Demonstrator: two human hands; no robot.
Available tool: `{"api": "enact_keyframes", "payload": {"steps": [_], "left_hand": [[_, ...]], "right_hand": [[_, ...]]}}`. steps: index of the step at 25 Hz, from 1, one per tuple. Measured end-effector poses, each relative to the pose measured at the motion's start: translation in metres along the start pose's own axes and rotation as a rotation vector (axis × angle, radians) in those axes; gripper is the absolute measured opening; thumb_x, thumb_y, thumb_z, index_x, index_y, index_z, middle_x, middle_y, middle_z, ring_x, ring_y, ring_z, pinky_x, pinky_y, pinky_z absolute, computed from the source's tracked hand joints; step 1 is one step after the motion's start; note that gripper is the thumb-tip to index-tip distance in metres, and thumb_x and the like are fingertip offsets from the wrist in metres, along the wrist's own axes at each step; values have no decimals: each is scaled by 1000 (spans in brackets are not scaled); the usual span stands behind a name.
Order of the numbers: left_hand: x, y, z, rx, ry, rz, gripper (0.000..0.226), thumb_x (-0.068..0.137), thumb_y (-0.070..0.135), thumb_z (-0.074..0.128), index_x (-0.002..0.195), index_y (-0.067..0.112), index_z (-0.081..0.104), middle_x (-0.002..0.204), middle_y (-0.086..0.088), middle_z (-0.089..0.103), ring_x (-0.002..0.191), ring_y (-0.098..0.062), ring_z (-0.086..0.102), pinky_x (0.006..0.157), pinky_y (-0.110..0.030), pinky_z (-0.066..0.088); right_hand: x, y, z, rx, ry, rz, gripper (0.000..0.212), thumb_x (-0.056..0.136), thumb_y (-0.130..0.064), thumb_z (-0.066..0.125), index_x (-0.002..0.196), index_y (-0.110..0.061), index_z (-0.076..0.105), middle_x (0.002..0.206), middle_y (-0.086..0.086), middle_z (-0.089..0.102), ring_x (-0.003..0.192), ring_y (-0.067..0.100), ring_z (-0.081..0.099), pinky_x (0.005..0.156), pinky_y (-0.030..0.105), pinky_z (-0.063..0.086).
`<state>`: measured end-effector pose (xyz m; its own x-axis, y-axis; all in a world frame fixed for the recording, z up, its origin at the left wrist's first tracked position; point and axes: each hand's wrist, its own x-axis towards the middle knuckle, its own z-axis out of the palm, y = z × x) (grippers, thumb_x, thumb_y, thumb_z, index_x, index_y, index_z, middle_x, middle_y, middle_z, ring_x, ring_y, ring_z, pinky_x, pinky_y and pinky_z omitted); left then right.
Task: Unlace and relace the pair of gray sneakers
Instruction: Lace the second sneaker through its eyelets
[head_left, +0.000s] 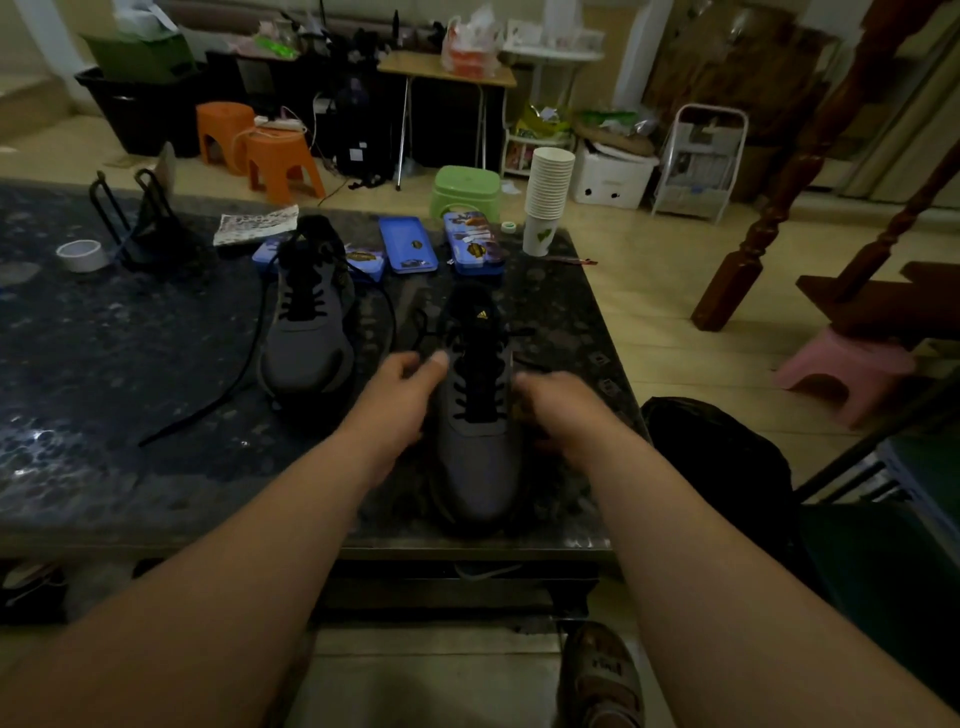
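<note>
Three blue tins lie along the 12 o'clock edge of the dark stone table (130, 364). One is an open tin (408, 244) showing a small dark emblem inside, one is a printed tin (474, 243) with its lid on, and a third tin (370, 262) is half hidden behind a shoe, its contents out of sight. At 1 o'clock stands one tall stack of paper cups (549, 182), nested one inside another. A tape roll (79, 255) sits at 10 o'clock.

Two gray sneakers are on the table. The far sneaker (306, 338) is at 11 o'clock, its loose lace (231, 387) trailing toward 8 o'clock. The near sneaker (480, 457) is at 5 o'clock, toe toward the person. On the floor beyond are two orange stools (283, 161), one green stool (465, 189) and, at 3 o'clock, one pink stool (841, 369).

The hands are apart, one on each side of the near sneaker. The left hand (402, 387) pinches that shoe's black lace (420, 332) between thumb and forefinger. The right hand (553, 402) has its fingers curled against the shoe's 3 o'clock side. Blur hides whether it grips a lace end.
</note>
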<state>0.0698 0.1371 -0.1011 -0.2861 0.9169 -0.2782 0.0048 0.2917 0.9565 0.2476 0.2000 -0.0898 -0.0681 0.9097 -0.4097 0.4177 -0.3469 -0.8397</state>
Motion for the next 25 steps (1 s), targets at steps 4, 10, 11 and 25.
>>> {"api": "enact_keyframes", "payload": {"steps": [4,10,11,25], "left_hand": [[-8,-34,9,331,-85,109,66,87,70,57,146,44,46,139,11,63,127,-15,58,113,-44,45],[58,-15,38,393,93,184,76,76,83,29,147,56,33,144,3,60,134,-32,53,112,-59,40],[72,-15,39,394,87,181,77,77,82,29,148,55,33,143,3,61,133,-32,54,112,-59,40],[-15,-13,-122,386,623,318,35,97,23,60,131,15,57,125,-4,54,111,-25,57,98,-40,48]], "right_hand": [[-15,20,0,-141,-136,-100,42,103,-44,55,135,-19,64,128,-1,68,113,19,65,100,40,54],[24,2,13,-141,45,-268,42,105,-38,51,143,-20,57,137,1,64,124,22,60,106,39,48],[32,0,12,-145,43,-266,42,106,-37,51,144,-21,56,136,0,63,124,21,59,102,35,48],[-36,-57,126,-202,-39,-465,23,100,-26,59,121,-21,67,117,0,71,105,16,64,88,29,47]]}}
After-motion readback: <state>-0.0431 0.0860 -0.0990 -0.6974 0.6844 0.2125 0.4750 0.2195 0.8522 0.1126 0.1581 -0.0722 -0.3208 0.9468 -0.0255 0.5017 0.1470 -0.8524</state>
